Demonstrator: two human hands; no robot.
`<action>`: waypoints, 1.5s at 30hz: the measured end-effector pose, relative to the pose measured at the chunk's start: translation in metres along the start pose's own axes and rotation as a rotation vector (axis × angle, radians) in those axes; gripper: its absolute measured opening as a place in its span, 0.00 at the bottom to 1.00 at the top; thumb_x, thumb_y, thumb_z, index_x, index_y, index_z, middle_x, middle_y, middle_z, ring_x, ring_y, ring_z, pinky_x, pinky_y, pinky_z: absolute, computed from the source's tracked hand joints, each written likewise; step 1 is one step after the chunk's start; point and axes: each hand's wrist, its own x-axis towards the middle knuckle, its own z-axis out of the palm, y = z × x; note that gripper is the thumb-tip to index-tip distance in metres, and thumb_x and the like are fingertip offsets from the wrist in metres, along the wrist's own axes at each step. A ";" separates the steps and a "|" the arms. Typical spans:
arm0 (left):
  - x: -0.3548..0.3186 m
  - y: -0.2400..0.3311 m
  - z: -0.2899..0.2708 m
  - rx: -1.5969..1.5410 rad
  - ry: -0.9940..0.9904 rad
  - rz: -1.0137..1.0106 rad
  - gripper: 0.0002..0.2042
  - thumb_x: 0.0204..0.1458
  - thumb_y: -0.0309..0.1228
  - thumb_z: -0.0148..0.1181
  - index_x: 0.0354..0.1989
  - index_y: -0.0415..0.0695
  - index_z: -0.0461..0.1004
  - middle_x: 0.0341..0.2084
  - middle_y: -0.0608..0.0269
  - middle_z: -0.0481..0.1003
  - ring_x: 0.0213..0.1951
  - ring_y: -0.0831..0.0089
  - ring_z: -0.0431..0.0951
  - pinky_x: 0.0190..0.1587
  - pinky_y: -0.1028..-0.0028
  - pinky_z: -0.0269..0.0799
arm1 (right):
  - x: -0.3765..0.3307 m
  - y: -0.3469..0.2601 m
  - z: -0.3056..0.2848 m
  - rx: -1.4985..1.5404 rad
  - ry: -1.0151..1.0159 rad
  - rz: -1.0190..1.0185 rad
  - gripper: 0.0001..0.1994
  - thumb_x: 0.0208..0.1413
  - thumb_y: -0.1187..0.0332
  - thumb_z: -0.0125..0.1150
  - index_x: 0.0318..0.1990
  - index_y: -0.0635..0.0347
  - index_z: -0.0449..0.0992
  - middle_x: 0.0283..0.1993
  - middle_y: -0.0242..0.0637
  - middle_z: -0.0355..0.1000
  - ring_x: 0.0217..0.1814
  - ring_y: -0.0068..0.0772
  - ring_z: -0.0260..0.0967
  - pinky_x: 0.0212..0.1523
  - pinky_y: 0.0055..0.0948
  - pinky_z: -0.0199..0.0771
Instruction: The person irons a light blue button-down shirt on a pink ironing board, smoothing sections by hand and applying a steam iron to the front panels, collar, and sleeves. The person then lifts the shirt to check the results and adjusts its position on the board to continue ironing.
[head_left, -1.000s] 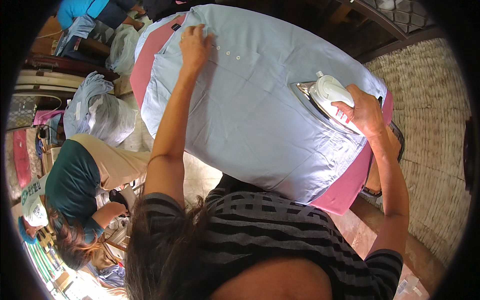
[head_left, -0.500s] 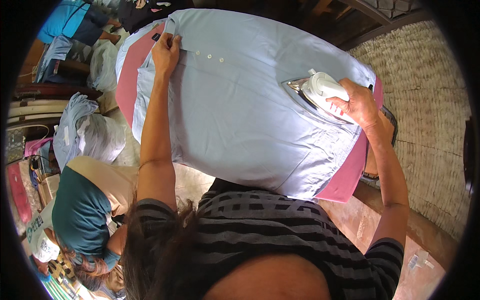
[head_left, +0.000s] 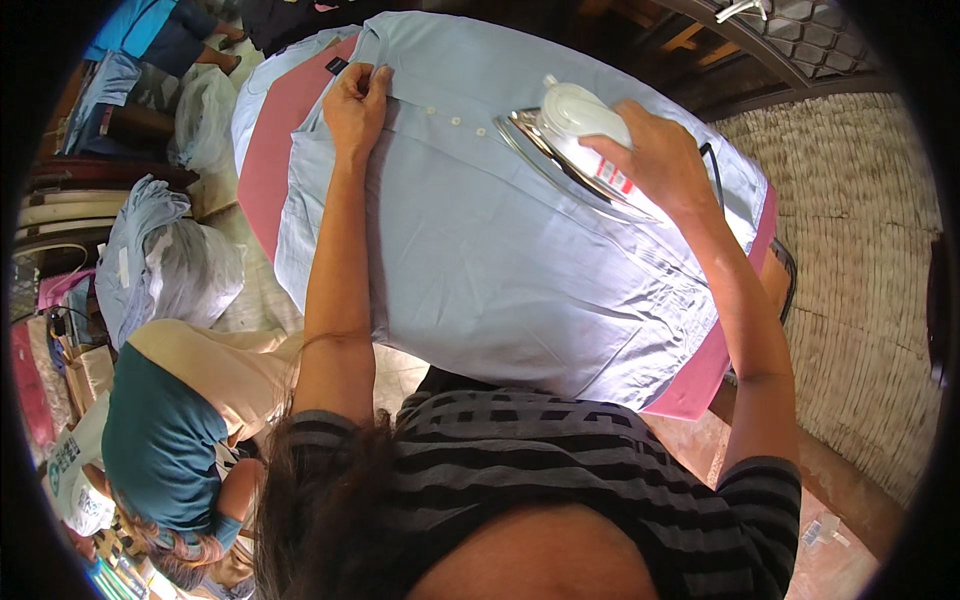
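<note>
A light blue buttoned shirt [head_left: 480, 270] is spread over an ironing board with a pink cover [head_left: 262, 180]. At its collar end, beside a small dark label [head_left: 337, 66], my left hand [head_left: 355, 112] pinches the cloth near the top of the button strip. My right hand [head_left: 662, 155] is wrapped round the handle of a white steam iron [head_left: 578, 112] with a shiny metal soleplate. The iron's tip points toward the buttons [head_left: 456, 121]. Whether the soleplate touches the cloth or hovers just above it, I cannot tell. Wrinkles show in the shirt near its hem.
A dark cord [head_left: 714, 170] loops behind my right hand. Woven matting [head_left: 850, 220] lies to the right, beside a dark lattice frame [head_left: 800, 40]. On the left are bagged clothes [head_left: 190, 270] and a bent-over person in a green top [head_left: 165, 440]. Another person in blue [head_left: 140, 35] is farther back.
My right hand has moved the iron left and away from me, from the hem side toward the buttons. My left hand keeps its pinch; the view has shifted slightly.
</note>
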 end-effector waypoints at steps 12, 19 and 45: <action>0.000 -0.004 0.002 0.041 -0.019 0.027 0.12 0.52 0.39 0.65 0.31 0.41 0.77 0.21 0.60 0.75 0.25 0.68 0.74 0.32 0.71 0.68 | 0.015 0.005 -0.001 0.004 -0.037 -0.047 0.26 0.54 0.42 0.61 0.39 0.60 0.75 0.24 0.46 0.74 0.30 0.50 0.75 0.34 0.43 0.73; 0.004 -0.021 0.005 0.051 -0.054 0.034 0.14 0.53 0.41 0.66 0.35 0.41 0.78 0.21 0.64 0.76 0.25 0.76 0.73 0.33 0.75 0.68 | 0.026 0.010 -0.005 0.015 -0.131 -0.120 0.25 0.54 0.45 0.64 0.41 0.62 0.74 0.26 0.49 0.75 0.30 0.49 0.75 0.32 0.40 0.73; 0.020 -0.038 0.007 -0.009 -0.111 0.141 0.13 0.56 0.36 0.64 0.35 0.36 0.77 0.24 0.70 0.73 0.28 0.82 0.68 0.34 0.79 0.65 | -0.171 0.183 -0.057 0.062 -0.102 0.062 0.20 0.49 0.57 0.72 0.39 0.61 0.70 0.30 0.46 0.74 0.32 0.50 0.74 0.32 0.39 0.74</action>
